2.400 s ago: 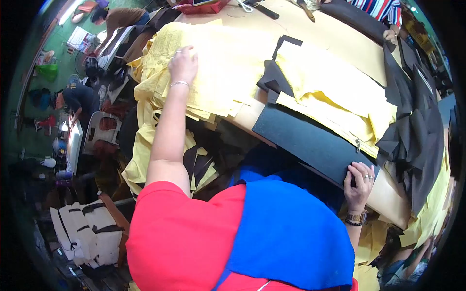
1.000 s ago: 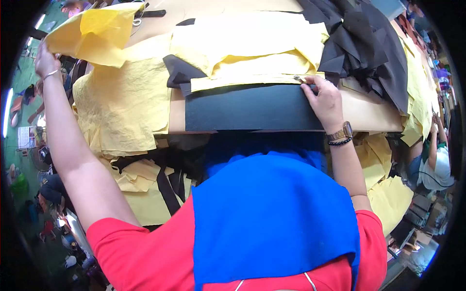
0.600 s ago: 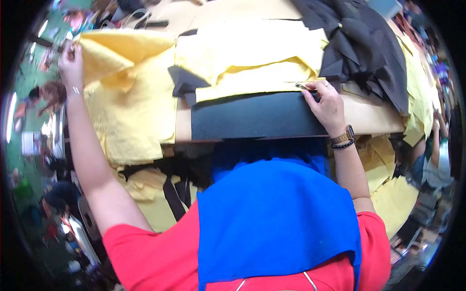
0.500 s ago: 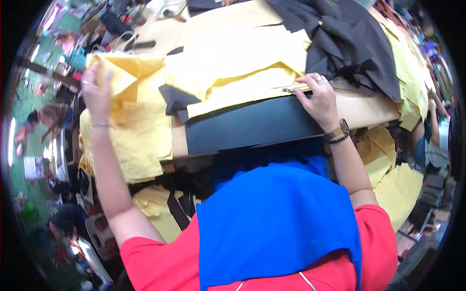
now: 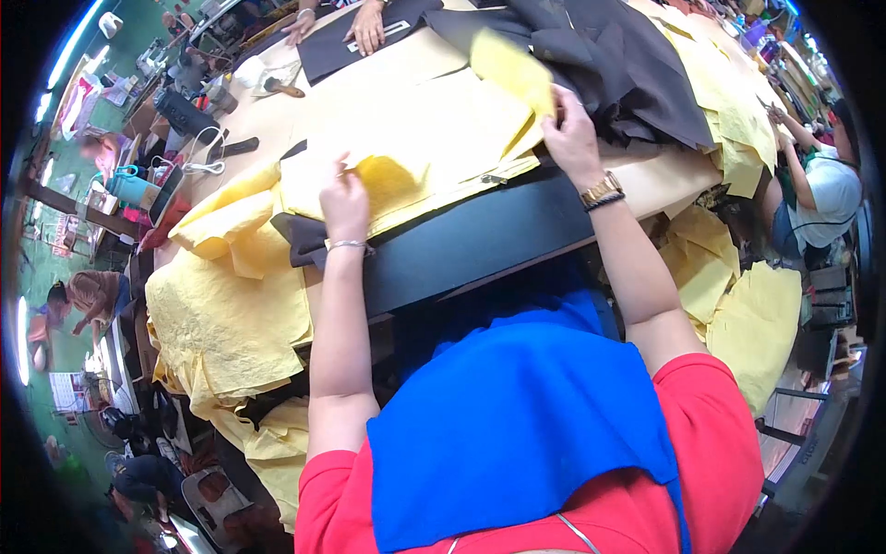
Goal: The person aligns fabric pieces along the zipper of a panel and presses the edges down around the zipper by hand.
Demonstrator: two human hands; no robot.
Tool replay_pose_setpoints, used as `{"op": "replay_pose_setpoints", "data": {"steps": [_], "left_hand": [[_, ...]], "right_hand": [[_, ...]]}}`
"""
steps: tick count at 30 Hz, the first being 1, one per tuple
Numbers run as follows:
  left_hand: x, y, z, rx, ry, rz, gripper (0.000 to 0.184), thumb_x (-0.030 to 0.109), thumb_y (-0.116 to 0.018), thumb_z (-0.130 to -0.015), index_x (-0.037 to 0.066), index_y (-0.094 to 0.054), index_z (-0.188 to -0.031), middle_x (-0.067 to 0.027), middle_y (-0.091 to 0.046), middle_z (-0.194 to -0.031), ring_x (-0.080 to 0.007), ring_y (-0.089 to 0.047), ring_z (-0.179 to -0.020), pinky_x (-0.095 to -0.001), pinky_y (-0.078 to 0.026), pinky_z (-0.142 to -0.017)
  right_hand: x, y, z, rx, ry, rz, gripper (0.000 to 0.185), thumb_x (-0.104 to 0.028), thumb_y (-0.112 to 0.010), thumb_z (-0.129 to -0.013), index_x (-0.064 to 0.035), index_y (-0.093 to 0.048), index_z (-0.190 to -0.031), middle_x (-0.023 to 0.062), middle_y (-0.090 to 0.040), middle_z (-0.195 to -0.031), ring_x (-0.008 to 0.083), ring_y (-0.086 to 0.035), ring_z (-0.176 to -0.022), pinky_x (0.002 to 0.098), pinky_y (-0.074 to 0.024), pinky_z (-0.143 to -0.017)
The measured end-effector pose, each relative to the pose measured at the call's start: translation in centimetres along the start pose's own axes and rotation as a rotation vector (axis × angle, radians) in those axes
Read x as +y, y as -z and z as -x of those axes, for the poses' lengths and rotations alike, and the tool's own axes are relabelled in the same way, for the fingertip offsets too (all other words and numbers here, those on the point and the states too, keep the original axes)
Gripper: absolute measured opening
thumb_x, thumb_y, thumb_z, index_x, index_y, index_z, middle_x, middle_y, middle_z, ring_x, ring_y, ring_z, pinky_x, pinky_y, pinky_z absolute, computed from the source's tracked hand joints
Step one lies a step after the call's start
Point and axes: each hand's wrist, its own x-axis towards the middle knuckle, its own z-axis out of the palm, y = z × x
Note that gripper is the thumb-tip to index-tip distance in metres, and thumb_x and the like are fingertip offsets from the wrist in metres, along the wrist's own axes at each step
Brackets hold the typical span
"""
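My left hand [image 5: 345, 205] is closed at the left part of the yellow cloth piece [image 5: 415, 175] that lies over a dark flat board [image 5: 461, 242]. Pinched in my right hand [image 5: 572, 134] is a raised yellow flap [image 5: 513, 74] at the piece's right end. A small zipper pull [image 5: 494, 178] lies on the piece's near edge. Under my left forearm's side, dark cloth [image 5: 303, 240] pokes out. What my left fingers hold, if anything, is washed out by glare.
A stack of yellow sheets [image 5: 226, 323] hangs over the table's left edge. Dark cloth [image 5: 637, 78] is heaped at the right. Across the table, a co-worker's hands [image 5: 366, 26] rest on dark cloth. A brush [image 5: 284, 88] and white cord [image 5: 209, 152] lie far left.
My left hand has moved from the left stack onto the middle piece. My right hand has left the zipper pull and gone up to the right end, where a yellow flap is now raised.
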Motion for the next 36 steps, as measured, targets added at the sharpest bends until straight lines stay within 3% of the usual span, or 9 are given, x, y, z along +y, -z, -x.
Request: {"op": "replay_pose_setpoints", "data": {"steps": [2, 5, 8, 12, 16, 22, 25, 31, 36], "left_hand": [[-0.6, 1.9, 0.2, 0.074, 0.221, 0.384, 0.040, -0.004, -0.052, -0.101, -0.001, -0.051, -0.140, -0.0160, -0.068, -0.122, -0.0199, -0.067, -0.109, -0.0305, -0.054, -0.092], [-2.7, 4.4, 1.7, 0.254, 0.346, 0.704, 0.045, -0.002, -0.052, -0.103, 0.002, -0.042, -0.146, -0.0085, -0.064, -0.122, -0.0145, -0.063, -0.110, -0.0271, -0.053, -0.093], [-1.6, 8.0, 4.0, 0.356, 0.588, 0.912, 0.044, 0.009, -0.058, -0.104, 0.012, -0.043, -0.146, -0.0061, -0.065, -0.110, -0.0158, -0.064, -0.101, -0.0352, -0.056, -0.092], [-7.3, 11.4, 7.8, 0.452, 0.628, 1.152, 0.049, 0.011, -0.062, -0.101, 0.018, -0.041, -0.145, -0.0059, -0.063, -0.113, -0.0207, -0.063, -0.101, -0.0478, -0.054, -0.097], [-3.0, 11.9, 9.9, 0.589, 0.543, 0.692, 0.041, 0.008, -0.061, -0.101, 0.016, -0.049, -0.140, -0.0072, -0.058, -0.125, -0.0183, -0.058, -0.112, -0.0418, -0.048, -0.100], [1.2, 10.8, 8.6, 0.341, -0.248, -0.148, 0.031, 0.002, -0.071, -0.091, 0.006, -0.065, -0.121, -0.0097, -0.066, -0.107, -0.0240, -0.062, -0.105, -0.0364, -0.049, -0.096], [1.7, 10.1, 6.1, 0.175, -0.413, -0.268, 0.026, 0.003, -0.069, -0.093, 0.006, -0.067, -0.119, -0.0104, -0.068, -0.102, -0.0238, -0.065, -0.099, -0.0342, -0.051, -0.091], [3.5, 6.5, 1.6, -0.318, 0.050, -0.514, 0.044, 0.028, -0.075, -0.087, 0.010, -0.065, -0.127, -0.0195, -0.070, -0.111, -0.0354, -0.069, -0.103, -0.0448, -0.056, -0.090], [1.5, 6.2, -0.6, -0.332, 0.024, -0.504, 0.047, 0.020, -0.069, -0.085, 0.007, -0.062, -0.129, -0.0221, -0.069, -0.113, -0.0381, -0.068, -0.105, -0.0472, -0.055, -0.091]], "right_hand": [[0.0, 2.2, 1.6, -0.025, -0.310, -0.186, 0.043, -0.003, -0.062, -0.091, -0.0005, -0.056, -0.134, 0.0186, -0.069, -0.117, 0.0233, -0.068, -0.108, 0.0347, -0.0542, -0.092], [3.1, 3.8, 4.1, 0.004, -0.199, -0.180, 0.065, -0.003, -0.068, -0.091, -0.0047, -0.040, -0.150, 0.0159, -0.061, -0.130, 0.0206, -0.065, -0.110, 0.0336, -0.0532, -0.096], [1.4, 5.2, 5.7, 0.094, -0.245, -0.139, 0.082, -0.004, -0.074, -0.088, -0.0055, -0.029, -0.156, 0.0170, -0.044, -0.145, 0.0275, -0.051, -0.126, 0.0397, -0.0477, -0.105], [0.2, 5.3, 6.2, 0.193, 0.074, 0.185, 0.080, -0.010, -0.077, -0.087, -0.0018, -0.034, -0.153, 0.0193, -0.043, -0.146, 0.0328, -0.042, -0.137, 0.0437, -0.0352, -0.116], [-4.0, 2.5, 6.4, -0.046, 0.378, 0.194, 0.061, -0.008, -0.075, -0.087, -0.0038, -0.051, -0.143, 0.0161, -0.056, -0.140, 0.0323, -0.049, -0.135, 0.0439, -0.0385, -0.114], [-12.0, -5.4, 7.8, -0.612, 0.552, 0.001, 0.032, -0.018, -0.075, -0.089, -0.0100, -0.068, -0.119, 0.0113, -0.066, -0.126, 0.0320, -0.061, -0.121, 0.0448, -0.0472, -0.104], [-14.0, -10.0, 8.5, -0.701, 0.613, -0.024, 0.029, -0.029, -0.071, -0.092, -0.0118, -0.070, -0.116, 0.0089, -0.067, -0.123, 0.0287, -0.060, -0.119, 0.0450, -0.0456, -0.102], [-14.5, -14.5, 9.7, -0.716, 0.570, -0.011, 0.029, -0.031, -0.070, -0.093, -0.0112, -0.071, -0.114, 0.0077, -0.068, -0.117, 0.0269, -0.061, -0.114, 0.0442, -0.0459, -0.099], [-13.7, -14.7, 10.0, -0.697, 0.560, -0.088, 0.030, -0.030, -0.071, -0.091, -0.0119, -0.072, -0.115, 0.0072, -0.069, -0.115, 0.0260, -0.062, -0.113, 0.0423, -0.0463, -0.099]]}}
